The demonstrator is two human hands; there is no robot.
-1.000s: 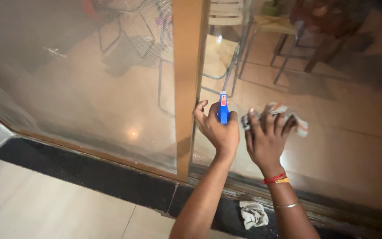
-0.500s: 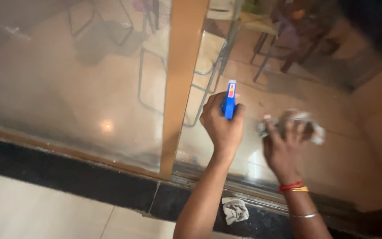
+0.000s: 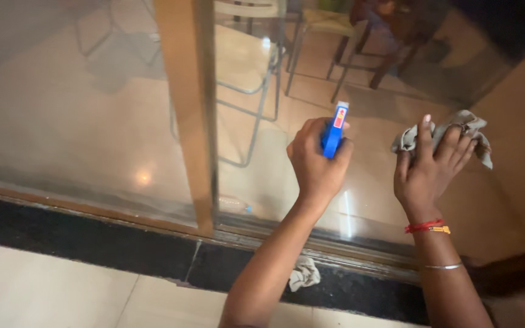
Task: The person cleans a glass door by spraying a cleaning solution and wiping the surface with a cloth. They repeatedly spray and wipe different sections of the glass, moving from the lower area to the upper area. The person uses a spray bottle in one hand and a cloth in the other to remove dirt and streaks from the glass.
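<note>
My left hand [image 3: 316, 163] grips a blue spray bottle [image 3: 334, 130], its nozzle end pointing at the glass door [image 3: 360, 109]. To its right, my right hand [image 3: 428, 165] presses a crumpled grey cloth [image 3: 466, 129] flat against the same pane, fingers spread over it. A red thread and thin bangles sit on the right wrist. Both hands are at mid height of the pane, right of the wooden door frame [image 3: 185, 109].
A second crumpled rag [image 3: 304, 274] lies on the black stone threshold [image 3: 92, 237] by the door track. Metal-legged chairs [image 3: 250, 67] stand behind the glass. Pale floor tiles [image 3: 62, 291] lie at lower left. A tan wall [image 3: 524, 133] borders the right.
The view has shifted right, so the frame sits further left. My right hand has slid the cloth up and to the right on the glass. The spray bottle stays held.
</note>
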